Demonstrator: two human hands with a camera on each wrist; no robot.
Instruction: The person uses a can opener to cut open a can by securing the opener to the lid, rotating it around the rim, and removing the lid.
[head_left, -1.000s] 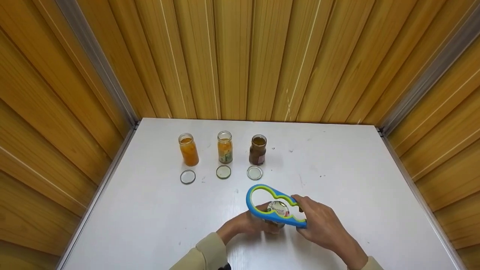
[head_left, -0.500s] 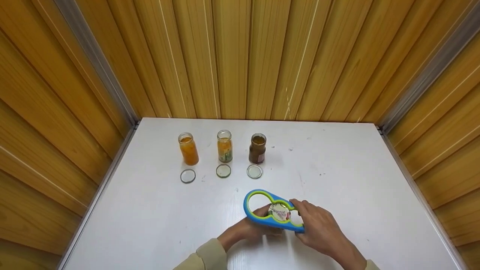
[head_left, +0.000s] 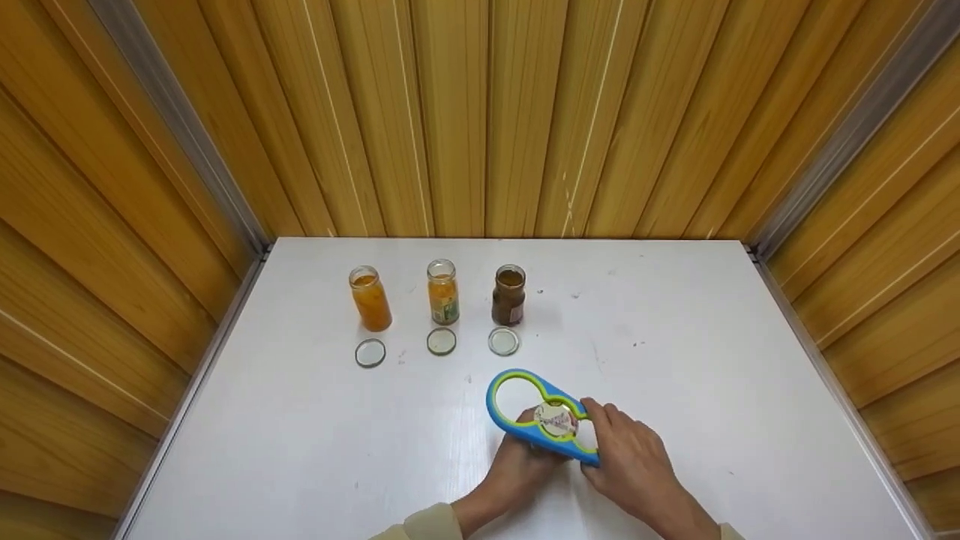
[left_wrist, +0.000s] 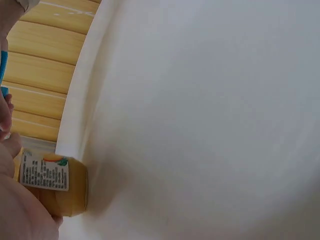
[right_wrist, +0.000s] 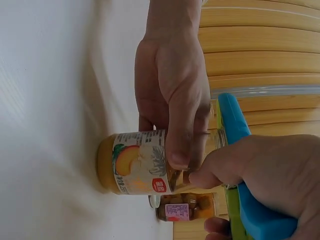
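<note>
My left hand [head_left: 517, 463] grips a glass jar [right_wrist: 137, 162] with a peach-picture label. It is upright, and its base is close to the table. Around the jar's printed lid [head_left: 556, 420] sits the middle opening of a blue and green jar opener [head_left: 534, 435]. The opener's narrow end is in the grip of my right hand [head_left: 634, 454]. In the left wrist view, the jar's text label [left_wrist: 45, 171] shows beside the palm. My left thumb [right_wrist: 180, 145] lies along the jar's upper side, just under the opener in the right wrist view.
Behind the hands stand three uncapped jars: an orange one [head_left: 372, 304], a yellow one with a green label [head_left: 444, 300] and a brown one [head_left: 508, 300]. In front of them lie three lids [head_left: 370, 352] on the white table [head_left: 300, 442]. Wood-patterned panels [head_left: 450, 150] enclose the table.
The opener came down from above the lid and now surrounds it. My left hand has turned at the wrist, and the print on the lid has turned too.
</note>
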